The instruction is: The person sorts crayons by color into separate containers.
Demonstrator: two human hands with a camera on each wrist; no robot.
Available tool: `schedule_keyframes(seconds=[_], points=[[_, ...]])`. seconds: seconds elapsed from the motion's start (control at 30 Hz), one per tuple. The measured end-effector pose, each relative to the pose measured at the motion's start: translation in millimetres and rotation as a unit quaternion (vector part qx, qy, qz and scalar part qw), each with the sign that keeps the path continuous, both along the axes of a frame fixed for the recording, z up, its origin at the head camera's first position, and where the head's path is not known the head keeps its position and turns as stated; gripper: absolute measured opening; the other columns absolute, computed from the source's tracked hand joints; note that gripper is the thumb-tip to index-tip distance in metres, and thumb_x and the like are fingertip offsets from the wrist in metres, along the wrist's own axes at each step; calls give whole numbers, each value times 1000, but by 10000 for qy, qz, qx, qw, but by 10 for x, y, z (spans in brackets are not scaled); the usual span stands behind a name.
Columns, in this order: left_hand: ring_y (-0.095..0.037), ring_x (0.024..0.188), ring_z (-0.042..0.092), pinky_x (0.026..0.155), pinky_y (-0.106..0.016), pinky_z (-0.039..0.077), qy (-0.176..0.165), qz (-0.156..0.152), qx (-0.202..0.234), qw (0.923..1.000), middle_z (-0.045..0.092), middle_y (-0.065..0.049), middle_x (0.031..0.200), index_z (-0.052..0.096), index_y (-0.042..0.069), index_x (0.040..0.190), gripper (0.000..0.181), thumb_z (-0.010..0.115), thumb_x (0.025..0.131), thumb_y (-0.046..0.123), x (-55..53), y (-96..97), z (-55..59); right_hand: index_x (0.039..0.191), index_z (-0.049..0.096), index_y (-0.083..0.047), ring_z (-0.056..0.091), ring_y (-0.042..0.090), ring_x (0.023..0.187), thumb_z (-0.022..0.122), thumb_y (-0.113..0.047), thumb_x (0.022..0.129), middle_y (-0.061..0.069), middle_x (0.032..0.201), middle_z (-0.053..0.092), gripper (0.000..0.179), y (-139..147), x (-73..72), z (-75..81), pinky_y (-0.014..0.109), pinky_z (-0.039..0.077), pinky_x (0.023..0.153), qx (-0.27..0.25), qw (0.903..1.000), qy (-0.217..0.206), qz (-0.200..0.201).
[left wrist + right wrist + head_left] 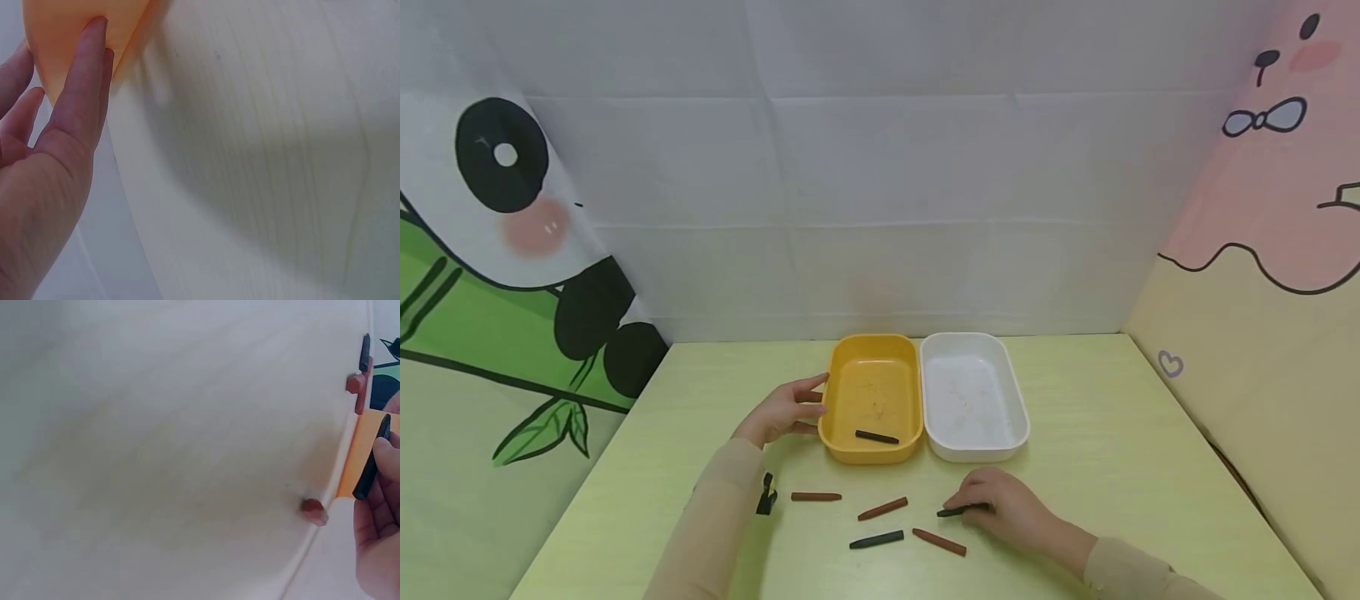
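Observation:
My right hand (1009, 510) pinches a black crayon (373, 464) between thumb and fingers, just over the table in front of the white tray (976, 454). My left hand (781, 413) touches the left wall of the yellow tray (868, 457) with extended fingers, as the left wrist view also shows. Inside the yellow tray lies one black crayon (877, 437). On the table are a second black crayon (877, 540) and three reddish-brown crayons, one at the left (816, 497), one in the middle (883, 508) and one nearer the front (939, 542).
Both trays stand side by side near the back of the pale yellow table (1112, 433), close to a white cloth wall (887, 167). Printed cartoon panels flank the table on either side. A small black-and-yellow item (767, 495) shows beside the left sleeve.

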State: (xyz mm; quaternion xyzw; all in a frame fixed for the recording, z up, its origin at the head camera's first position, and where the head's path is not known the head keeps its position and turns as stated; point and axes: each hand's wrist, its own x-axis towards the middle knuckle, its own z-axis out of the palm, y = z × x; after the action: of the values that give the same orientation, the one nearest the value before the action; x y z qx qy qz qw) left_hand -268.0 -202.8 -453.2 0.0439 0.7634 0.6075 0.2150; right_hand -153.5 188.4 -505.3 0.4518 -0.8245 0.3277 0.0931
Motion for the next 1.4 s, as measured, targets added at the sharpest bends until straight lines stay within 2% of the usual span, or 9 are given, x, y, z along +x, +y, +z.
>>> schedule_keyframes(seconds=[0.27, 0.63, 0.83, 1.13, 1.4], points=[[-44, 117, 57, 86, -46, 56, -27, 32, 10, 10000, 42, -32, 144, 26, 9, 157, 69, 57, 98, -2, -17, 20, -5, 102, 78, -20, 59, 8, 86, 82, 2, 73, -10, 94, 67, 37, -23, -62, 60, 25, 50, 75, -231, 9988, 389, -171], [-42, 117, 58, 86, -45, 56, -45, 112, -87, 9999, 43, -31, 143, 27, 10, 157, 69, 58, 98, -1, -27, 49, -11, 104, 78, -18, 60, 10, 88, 82, 2, 75, -8, 97, 67, 36, -121, -129, 138, 26, 51, 77, -449, 9982, 372, -137], [-43, 117, 58, 86, -45, 56, -11, 78, -60, 10000, 43, -32, 143, 26, 10, 157, 68, 58, 98, -1, -39, 55, -23, 105, 78, -18, 59, 10, 89, 81, 2, 76, -8, 97, 67, 35, -200, -160, 205, 25, 50, 76, -550, 9981, 230, -176], [-45, 118, 57, 86, -46, 56, 30, 40, -23, 10000, 42, -32, 144, 25, 10, 158, 68, 57, 98, -1, -45, 58, -30, 104, 78, -17, 60, 13, 90, 81, 1, 77, -6, 96, 67, 32, -301, -275, 259, 28, 52, 78, -599, 9975, 251, -294], [-42, 117, 59, 86, -45, 56, 24, 68, -59, 10000, 43, -31, 143, 27, 10, 157, 68, 58, 98, -1, -63, 57, -60, 102, 79, -16, 62, 16, 93, 82, 2, 76, -4, 96, 68, 31, -384, -392, 387, 31, 53, 80, -736, 9958, 420, -352]])
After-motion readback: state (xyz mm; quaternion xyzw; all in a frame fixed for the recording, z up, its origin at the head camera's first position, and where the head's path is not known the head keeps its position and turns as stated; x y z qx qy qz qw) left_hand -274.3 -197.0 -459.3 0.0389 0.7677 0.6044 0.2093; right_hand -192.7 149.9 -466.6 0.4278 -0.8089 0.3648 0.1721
